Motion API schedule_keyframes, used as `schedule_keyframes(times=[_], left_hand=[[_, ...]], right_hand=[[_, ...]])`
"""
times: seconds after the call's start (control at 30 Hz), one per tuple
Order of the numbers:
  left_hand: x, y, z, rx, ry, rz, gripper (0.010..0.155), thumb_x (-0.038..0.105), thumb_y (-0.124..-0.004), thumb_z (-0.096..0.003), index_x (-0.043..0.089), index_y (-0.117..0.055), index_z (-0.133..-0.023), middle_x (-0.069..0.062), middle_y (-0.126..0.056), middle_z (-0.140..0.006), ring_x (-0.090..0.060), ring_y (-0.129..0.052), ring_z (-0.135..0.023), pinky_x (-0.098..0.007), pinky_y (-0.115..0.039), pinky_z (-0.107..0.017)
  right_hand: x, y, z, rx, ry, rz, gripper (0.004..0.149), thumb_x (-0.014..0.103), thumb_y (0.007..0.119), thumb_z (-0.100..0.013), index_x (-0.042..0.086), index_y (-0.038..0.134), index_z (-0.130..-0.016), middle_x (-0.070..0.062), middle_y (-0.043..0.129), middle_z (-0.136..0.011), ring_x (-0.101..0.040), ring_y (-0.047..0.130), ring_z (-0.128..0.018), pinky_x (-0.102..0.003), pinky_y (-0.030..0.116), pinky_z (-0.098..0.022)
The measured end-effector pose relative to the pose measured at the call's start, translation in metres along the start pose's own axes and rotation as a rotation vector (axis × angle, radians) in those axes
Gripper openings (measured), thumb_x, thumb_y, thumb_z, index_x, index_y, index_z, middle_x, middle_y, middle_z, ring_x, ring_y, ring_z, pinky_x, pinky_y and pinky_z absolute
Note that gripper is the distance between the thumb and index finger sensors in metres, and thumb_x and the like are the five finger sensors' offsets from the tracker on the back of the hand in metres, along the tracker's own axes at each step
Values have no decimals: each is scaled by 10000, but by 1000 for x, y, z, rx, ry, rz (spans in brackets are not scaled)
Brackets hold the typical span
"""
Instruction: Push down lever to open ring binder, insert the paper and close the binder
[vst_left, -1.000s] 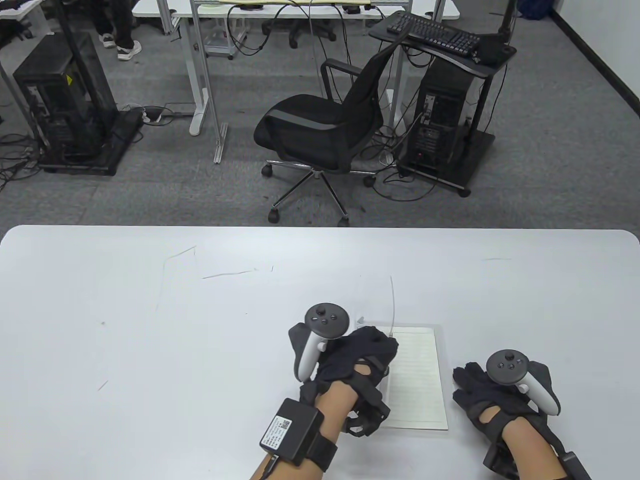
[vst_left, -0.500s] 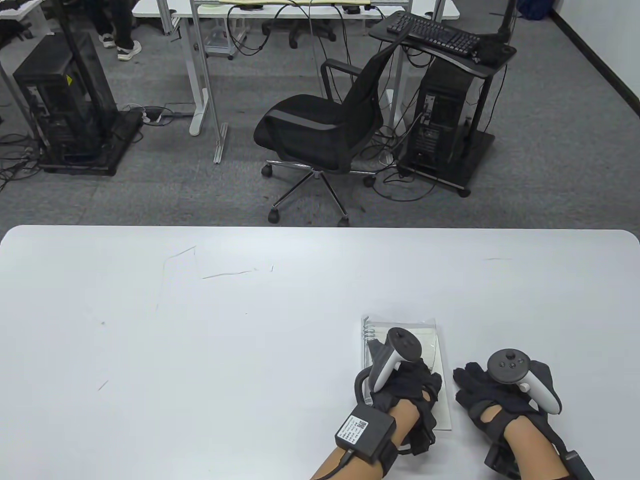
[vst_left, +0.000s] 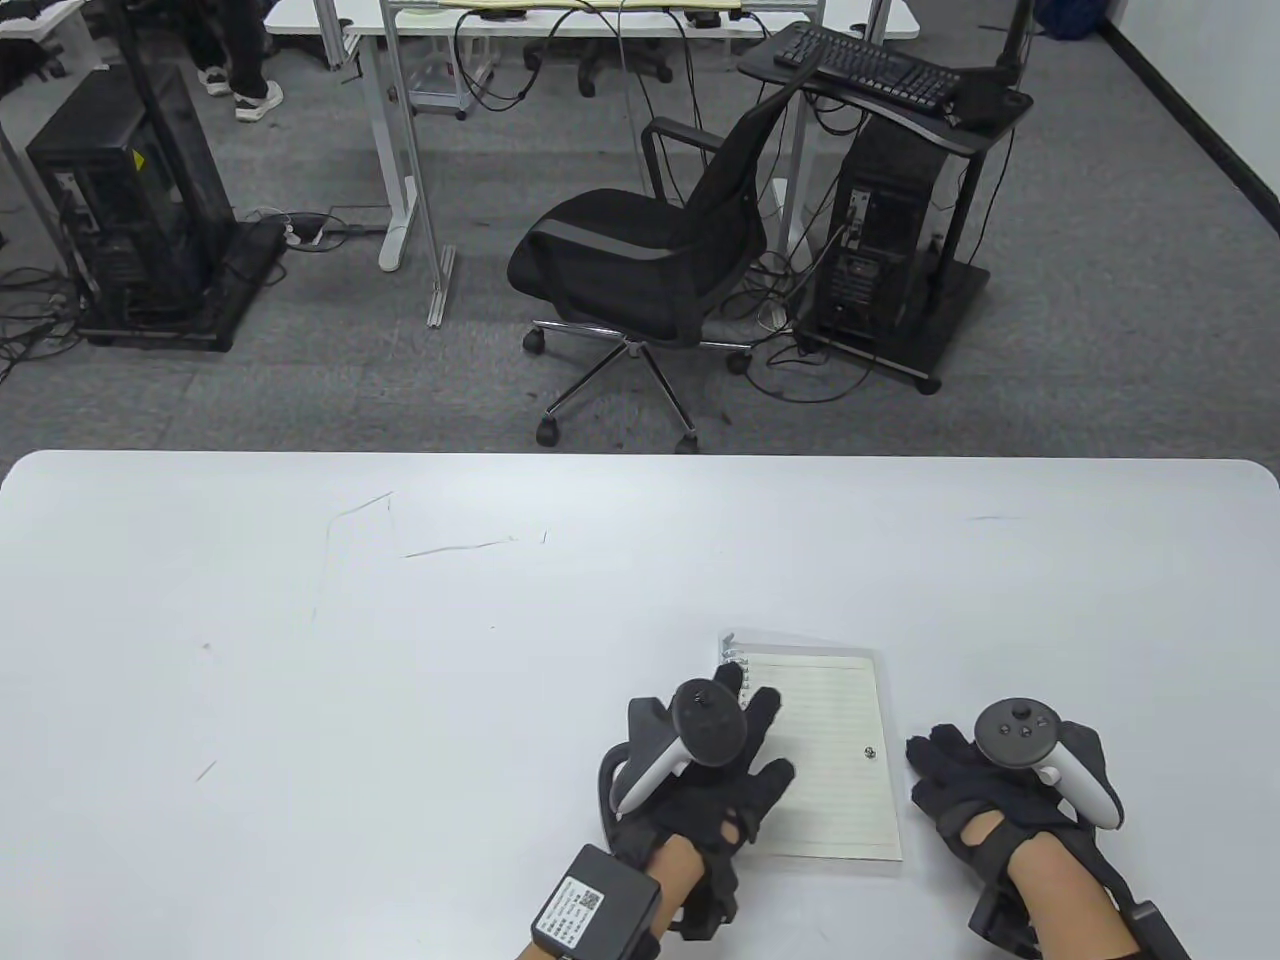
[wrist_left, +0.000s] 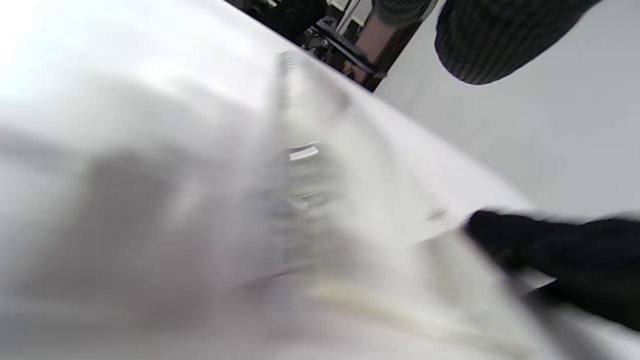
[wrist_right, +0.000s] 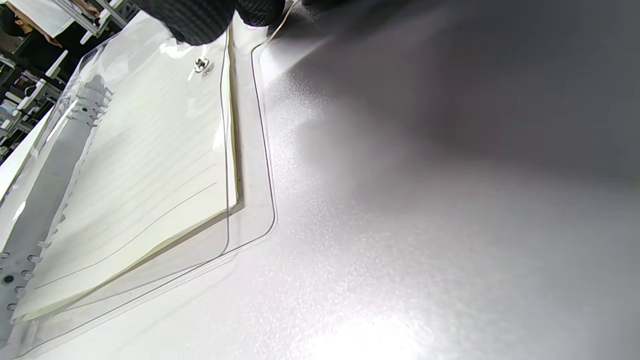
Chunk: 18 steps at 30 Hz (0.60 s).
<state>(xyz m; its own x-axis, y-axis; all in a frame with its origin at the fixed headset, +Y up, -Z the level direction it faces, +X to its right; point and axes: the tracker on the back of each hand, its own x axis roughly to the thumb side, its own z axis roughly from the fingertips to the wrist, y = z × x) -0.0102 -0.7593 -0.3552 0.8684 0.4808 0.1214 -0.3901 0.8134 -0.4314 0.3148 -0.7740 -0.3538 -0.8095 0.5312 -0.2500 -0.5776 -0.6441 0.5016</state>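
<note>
The ring binder (vst_left: 835, 790) lies flat on the white table (vst_left: 300, 650), its clear cover down over lined paper. A metal ring spine (vst_left: 730, 655) runs along its left edge and a small snap (vst_left: 869, 752) sits near the right edge. My left hand (vst_left: 745, 735) rests with fingers spread over the spine side. My right hand (vst_left: 940, 770) lies flat on the table, fingertips at the binder's right edge. The right wrist view shows the binder (wrist_right: 150, 165), snap (wrist_right: 201, 63) and spine (wrist_right: 45, 200) up close. The left wrist view is blurred; the rings (wrist_left: 300, 165) are barely readable.
Thin pen marks (vst_left: 450, 548) cross the tabletop at the far left. Beyond the table's far edge stand a black office chair (vst_left: 650, 260) and computer carts (vst_left: 890, 260) on grey carpet.
The clear cover stood upright a second ago and now lies flat. My left hand crossed over the binder with it, then drew back left to the spine. The right hand stayed put.
</note>
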Motion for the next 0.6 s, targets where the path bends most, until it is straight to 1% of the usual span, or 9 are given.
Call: schedule_keyframes(times=[0.1, 0.13, 0.17, 0.23, 0.33, 0.37, 0.43, 0.53, 0.6], left_hand=[[-14, -25, -1, -197, 2, 128, 755, 630, -644, -483, 479, -154, -1037, 264, 124, -1064, -298, 162, -1013, -610, -78, -699], [-15, -30, -2, -221, 5, 143, 772, 637, -627, -481, 470, -114, -1034, 260, 163, -1049, -298, 195, -1000, -609, -52, -695], [-14, -35, -3, -216, -7, 136, 783, 636, -630, -477, 474, -88, -1019, 256, 163, -1052, -301, 186, -1005, -606, -52, -695], [-13, -35, -4, -207, -3, 54, 798, 670, -611, -458, 493, -57, -1004, 255, 162, -1059, -300, 178, -1011, -602, -54, -698], [-13, -35, -4, -212, 4, 60, 802, 673, -619, -458, 493, -65, -1009, 237, 137, -1081, -310, 154, -1023, -599, -66, -702], [-13, -36, -4, -214, 4, 56, 804, 677, -613, -458, 490, -58, -1008, 228, 132, -1091, -313, 153, -1023, -596, -62, -701], [-14, -37, -4, -207, 3, 51, 810, 684, -608, -452, 489, -54, -1010, 221, 133, -1094, -317, 151, -1024, -592, -58, -698], [-14, -36, -4, -210, 3, 50, 812, 682, -608, -453, 482, -55, -1014, 215, 134, -1095, -320, 151, -1024, -593, -57, -697], [-14, -36, -4, -209, 4, 47, 812, 683, -608, -451, 482, -57, -1013, 213, 131, -1097, -320, 146, -1026, -593, -60, -697]], right_hand=[[0, 1, 0, -3, -1, 5, 643, 386, 619, -548, 229, 360, -1116, -32, 107, -1186, -371, 8, -1003, -650, 143, -643], [-1, 1, 0, -5, -2, 5, 643, 385, 619, -548, 232, 358, -1115, -29, 105, -1186, -368, 6, -1003, -647, 141, -644], [-2, 2, 0, -9, -5, 3, 644, 386, 620, -548, 235, 356, -1115, -27, 105, -1185, -362, 5, -1004, -643, 138, -644], [-3, 3, 0, -12, -5, 0, 643, 385, 621, -547, 240, 355, -1114, -21, 102, -1185, -358, 0, -1002, -638, 131, -644], [-1, 2, 0, -19, -11, 4, 642, 378, 621, -546, 231, 360, -1114, -35, 108, -1188, -373, 7, -1005, -650, 137, -643], [0, 2, 1, -25, -15, 3, 652, 372, 620, -543, 221, 340, -1112, -52, 113, -1190, -390, 15, -1006, -657, 147, -644], [-1, -5, 6, -38, -29, -43, 686, 367, 615, -540, 242, 238, -1100, -55, 54, -1176, -409, -3, -997, -663, 157, -647], [-14, -23, 19, -146, 10, -90, 694, 353, 623, -540, 208, 249, -1107, -76, 55, -1179, -410, -12, -998, -667, 151, -646], [-22, -25, 20, -169, 78, -80, 694, 347, 630, -537, 181, 272, -1108, -98, 65, -1179, -415, -11, -995, -663, 149, -643]])
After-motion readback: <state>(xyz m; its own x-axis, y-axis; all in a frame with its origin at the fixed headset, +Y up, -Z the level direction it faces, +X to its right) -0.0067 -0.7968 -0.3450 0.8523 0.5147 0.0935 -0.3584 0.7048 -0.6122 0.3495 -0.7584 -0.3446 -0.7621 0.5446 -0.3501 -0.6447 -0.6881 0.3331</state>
